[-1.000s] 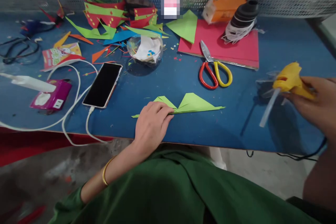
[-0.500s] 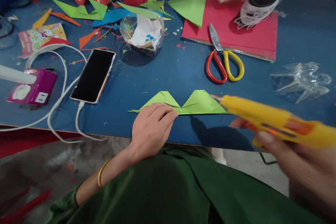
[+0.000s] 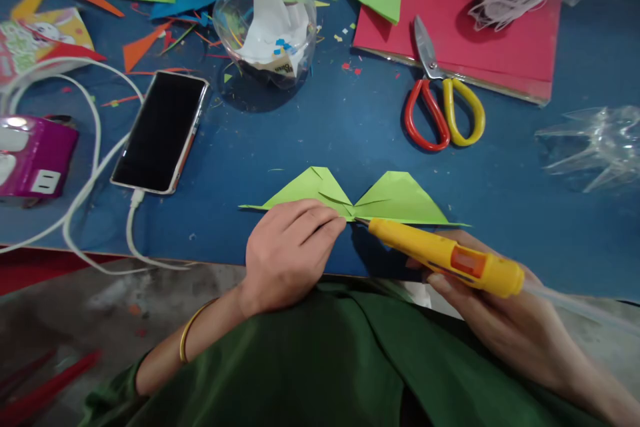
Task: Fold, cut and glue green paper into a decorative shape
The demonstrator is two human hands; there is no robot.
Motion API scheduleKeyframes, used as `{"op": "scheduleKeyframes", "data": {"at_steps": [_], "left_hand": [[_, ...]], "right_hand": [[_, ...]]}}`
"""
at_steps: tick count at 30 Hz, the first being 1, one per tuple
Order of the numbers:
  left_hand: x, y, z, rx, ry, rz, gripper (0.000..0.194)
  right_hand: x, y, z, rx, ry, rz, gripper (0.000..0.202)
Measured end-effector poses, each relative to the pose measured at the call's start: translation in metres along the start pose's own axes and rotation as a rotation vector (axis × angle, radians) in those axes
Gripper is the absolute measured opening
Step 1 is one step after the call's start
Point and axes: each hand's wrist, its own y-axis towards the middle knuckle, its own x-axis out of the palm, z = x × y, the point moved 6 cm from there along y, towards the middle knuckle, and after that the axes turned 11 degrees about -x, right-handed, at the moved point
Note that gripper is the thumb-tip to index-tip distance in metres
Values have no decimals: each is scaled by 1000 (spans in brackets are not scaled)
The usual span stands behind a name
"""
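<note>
A folded light-green paper piece (image 3: 400,199) with two peaks lies along the table's near edge. My left hand (image 3: 293,250) is closed at its middle, thumb and fingers pinching the lower edge and covering part of the left half. In my right hand (image 3: 493,307) is a yellow hot glue gun (image 3: 445,253), gripped from below, a clear glue stick trailing from its back end. The gun's nozzle points left and meets the paper's lower edge at the centre, close to my left fingertips. Most fingers of the right hand are hidden behind the gun.
Scissors (image 3: 433,93) with red and yellow handles rest partly on red card sheets (image 3: 480,33). A clear bowl (image 3: 267,33) holds scraps. At left are a charging phone (image 3: 161,133), white cable and purple power socket (image 3: 35,160). Clear plastic (image 3: 595,147) lies right.
My right hand has brought the glue gun left and down, from beyond the paper's right end to its middle edge. My left hand keeps its hold. The view has shifted closer to the table.
</note>
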Motion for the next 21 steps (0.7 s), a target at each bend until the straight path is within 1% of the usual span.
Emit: {"op": "scheduleKeyframes", "data": {"at_steps": [2,7,15,21], "left_hand": [[0,0,0,-5,12,0,15],[1,0,-1,-25,15,-17,19],[2,-1,-1,-36,5,-28,16],[1,0,-1,-36,6,-12,15]], "right_hand": [[0,1,-1,-6,-4,10,9],[0,-1,0,-8,-23,32,11],[3,-3,1,-9,-43,16,10],[3,-2,-1,-33,-68,22,9]]}}
